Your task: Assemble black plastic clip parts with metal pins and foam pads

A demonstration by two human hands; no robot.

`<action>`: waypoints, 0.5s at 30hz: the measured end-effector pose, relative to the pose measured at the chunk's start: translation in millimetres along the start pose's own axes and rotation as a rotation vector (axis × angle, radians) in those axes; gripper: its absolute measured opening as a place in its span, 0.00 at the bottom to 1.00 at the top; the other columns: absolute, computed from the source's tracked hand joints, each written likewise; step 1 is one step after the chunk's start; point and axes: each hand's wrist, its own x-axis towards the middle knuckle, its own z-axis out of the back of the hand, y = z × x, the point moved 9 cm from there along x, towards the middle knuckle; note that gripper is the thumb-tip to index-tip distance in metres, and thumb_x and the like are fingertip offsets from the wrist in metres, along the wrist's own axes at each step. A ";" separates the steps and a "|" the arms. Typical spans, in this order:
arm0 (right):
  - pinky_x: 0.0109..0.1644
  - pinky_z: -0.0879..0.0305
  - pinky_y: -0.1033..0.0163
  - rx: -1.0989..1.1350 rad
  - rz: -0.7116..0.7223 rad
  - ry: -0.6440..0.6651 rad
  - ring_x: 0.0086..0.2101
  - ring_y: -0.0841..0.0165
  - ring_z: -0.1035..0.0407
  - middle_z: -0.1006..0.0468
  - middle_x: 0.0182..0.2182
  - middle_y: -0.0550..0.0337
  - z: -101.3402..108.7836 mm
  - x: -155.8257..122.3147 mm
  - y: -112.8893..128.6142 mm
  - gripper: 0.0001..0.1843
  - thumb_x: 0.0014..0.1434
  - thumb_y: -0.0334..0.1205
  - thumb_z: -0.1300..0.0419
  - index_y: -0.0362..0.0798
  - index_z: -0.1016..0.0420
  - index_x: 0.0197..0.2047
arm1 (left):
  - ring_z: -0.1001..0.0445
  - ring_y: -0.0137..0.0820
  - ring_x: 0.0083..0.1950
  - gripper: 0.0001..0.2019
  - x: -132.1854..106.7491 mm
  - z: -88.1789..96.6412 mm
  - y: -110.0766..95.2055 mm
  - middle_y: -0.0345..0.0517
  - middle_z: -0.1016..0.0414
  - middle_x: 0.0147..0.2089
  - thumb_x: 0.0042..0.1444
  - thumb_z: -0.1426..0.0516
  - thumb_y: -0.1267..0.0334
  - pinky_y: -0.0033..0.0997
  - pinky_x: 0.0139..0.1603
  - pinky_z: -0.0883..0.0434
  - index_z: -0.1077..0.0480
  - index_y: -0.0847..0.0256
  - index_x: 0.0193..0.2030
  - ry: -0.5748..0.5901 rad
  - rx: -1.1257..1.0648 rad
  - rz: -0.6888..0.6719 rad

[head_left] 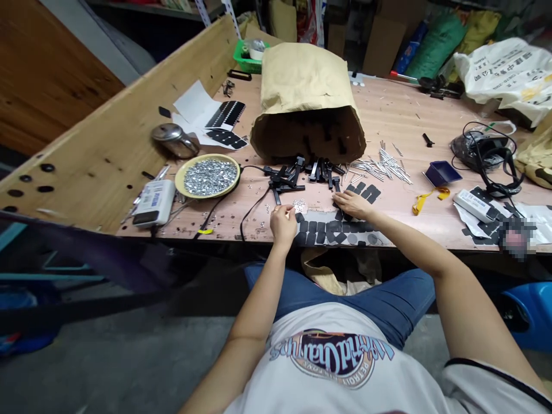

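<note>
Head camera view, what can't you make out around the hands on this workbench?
Head view, the only one:
What the left hand holds, if anything: hidden by its own fingers.
Whatever lies under the right hand: covered by the hand.
Inside the brown paper sack: lost in shadow past its mouth.
The tiny bright bits by the left hand: too small to identify.
The pixelated patch at far right: blurred out.

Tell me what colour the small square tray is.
The tray is dark blue, in the head view.

Matt black patches (313, 226) on smooth plywood bench (388, 109).
</note>
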 end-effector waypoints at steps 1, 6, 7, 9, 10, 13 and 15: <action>0.61 0.46 0.48 -0.008 0.055 0.031 0.57 0.60 0.40 0.31 0.55 0.43 -4.0 2.3 -0.9 0.18 0.59 0.22 0.54 0.39 0.26 0.45 | 0.29 0.40 0.42 0.05 3.1 -8.0 -1.7 0.52 0.27 0.37 0.49 0.46 0.68 0.40 0.48 0.34 0.27 0.60 0.30 0.027 0.039 -0.023; 0.61 0.47 0.47 -0.050 0.142 0.015 0.54 0.62 0.36 0.26 0.47 0.42 -1.3 1.1 0.1 0.18 0.60 0.24 0.56 0.39 0.26 0.41 | 0.33 0.49 0.49 0.05 15.3 -47.8 -9.6 0.58 0.29 0.38 0.47 0.45 0.72 0.47 0.51 0.37 0.28 0.62 0.28 0.120 0.162 -0.090; 0.61 0.47 0.46 -0.046 0.133 -0.015 0.53 0.62 0.36 0.26 0.46 0.43 3.3 -0.3 2.1 0.18 0.61 0.24 0.56 0.40 0.26 0.43 | 0.34 0.50 0.50 0.06 17.0 -52.3 -9.6 0.59 0.29 0.38 0.47 0.46 0.73 0.48 0.51 0.37 0.28 0.62 0.28 0.124 0.170 -0.089; 0.60 0.47 0.45 -0.031 0.098 -0.078 0.53 0.62 0.37 0.26 0.45 0.47 13.0 -4.5 7.8 0.20 0.61 0.26 0.58 0.43 0.28 0.46 | 0.34 0.50 0.51 0.08 19.4 -57.1 -8.3 0.61 0.29 0.38 0.48 0.48 0.75 0.49 0.51 0.37 0.29 0.63 0.27 0.124 0.165 -0.085; 0.60 0.47 0.45 -0.021 0.072 -0.106 0.52 0.63 0.37 0.26 0.44 0.49 17.1 -7.3 11.0 0.21 0.62 0.26 0.58 0.45 0.29 0.49 | 0.34 0.51 0.51 0.08 20.0 -57.5 -7.3 0.61 0.29 0.38 0.48 0.49 0.76 0.49 0.52 0.37 0.30 0.64 0.27 0.120 0.159 -0.084; 0.58 0.43 0.49 0.027 -0.035 -0.173 0.48 0.64 0.36 0.28 0.45 0.51 23.9 -17.3 19.9 0.24 0.61 0.26 0.58 0.49 0.33 0.55 | 0.35 0.51 0.52 0.07 19.3 -54.5 -4.1 0.62 0.29 0.40 0.48 0.48 0.75 0.49 0.51 0.37 0.30 0.65 0.29 0.112 0.170 -0.076; 0.53 0.39 0.53 0.058 -0.134 -0.216 0.45 0.63 0.36 0.29 0.45 0.50 24.7 -24.0 23.6 0.25 0.61 0.26 0.59 0.48 0.36 0.59 | 0.35 0.51 0.53 0.06 18.3 -51.0 -2.4 0.63 0.29 0.41 0.48 0.48 0.75 0.49 0.51 0.36 0.31 0.65 0.29 0.108 0.193 -0.058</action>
